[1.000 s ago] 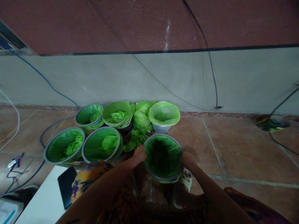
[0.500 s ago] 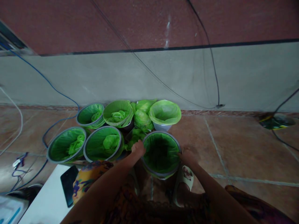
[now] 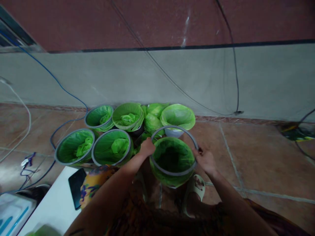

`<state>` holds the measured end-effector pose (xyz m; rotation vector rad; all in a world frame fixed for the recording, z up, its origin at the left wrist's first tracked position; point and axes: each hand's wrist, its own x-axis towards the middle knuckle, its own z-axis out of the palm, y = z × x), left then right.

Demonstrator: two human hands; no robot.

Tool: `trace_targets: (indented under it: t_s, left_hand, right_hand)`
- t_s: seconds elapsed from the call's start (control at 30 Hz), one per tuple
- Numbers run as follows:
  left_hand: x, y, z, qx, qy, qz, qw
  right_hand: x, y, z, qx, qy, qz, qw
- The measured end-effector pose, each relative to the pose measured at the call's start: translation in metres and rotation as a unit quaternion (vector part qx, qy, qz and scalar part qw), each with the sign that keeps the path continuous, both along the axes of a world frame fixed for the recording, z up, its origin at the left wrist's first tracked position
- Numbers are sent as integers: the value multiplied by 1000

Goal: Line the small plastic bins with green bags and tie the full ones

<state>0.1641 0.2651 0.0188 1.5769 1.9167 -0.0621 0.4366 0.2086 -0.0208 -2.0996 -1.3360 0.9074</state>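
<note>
1. Ring, gray, spans the space between your left hand and right hand, over the green-lined bin.
2. Its far side stands above the bin; its near side sits lower.
3. Your left hand is clamped on the ring's left side.
4. Your right hand is clasped on its right side.

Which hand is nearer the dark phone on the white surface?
Left. The left hand is at the left side of the gray ring, to the right of the phone; the right hand is at the ring's right side, farther from the phone.
</note>
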Motion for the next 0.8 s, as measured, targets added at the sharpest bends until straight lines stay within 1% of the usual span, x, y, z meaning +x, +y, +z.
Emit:
trace_targets:
  t_s: [0.03,0.07,0.1,0.13,0.17,0.2,0.23,0.27,0.3,0.33,0.37,0.43,0.5,0.53,0.6,0.67,0.73,0.8]
  left_hand:
    - [-3,6,8,11,-63,35,997]
    - [-7,11,16,27,-129,75,988]
    - [-10,16,24,48,-185,114,975]
    - [-14,21,32,73,-227,149,959]
    - [-17,25,39,100,-258,181,944]
    - [-20,28,46,122,-278,208,930]
    - [-22,30,52,139,-292,232,917]
    - [-23,31,57,148,-302,250,908]
    - [-24,31,61,153,-311,264,900]
    - [-24,31,64,153,-319,273,895]
    - [-24,30,66,150,-328,278,890]
    - [-24,28,67,142,-345,280,884]
    - [-24,27,65,136,-353,275,884]
    - [-25,27,65,134,-352,273,885]
    - [-27,27,63,132,-350,265,889]
    - [-29,27,63,130,-352,261,890]
    - [-31,27,64,127,-362,262,885]
    - [-33,27,65,128,-377,267,878]
  right_hand:
    - [-2,1,3,51,90,-44,994]
    - [-6,0,4,90,168,-83,978]
    - [-12,-2,4,112,221,-107,963]
    - [-22,-7,3,114,246,-107,957]
    - [-34,-14,0,102,247,-77,961]
    - [-49,-23,-3,79,227,-24,970]
    - [-66,-32,-8,52,193,47,979]
    - [-85,-43,-12,25,153,133,979]
    - [-103,-53,-17,7,105,207,973]
    - [-121,-62,-23,-11,67,260,963]
    - [-138,-70,-28,-20,28,278,960]
    - [-162,-78,-37,-33,-31,270,962]
    - [-173,-78,-47,-50,-58,233,969]
    - [-175,-76,-52,-60,-55,217,973]
    - [-173,-71,-60,-75,-16,198,977]
    - [-167,-67,-67,-88,43,179,979]
    - [-162,-65,-72,-110,88,156,978]
    - [-158,-64,-75,-135,105,143,975]
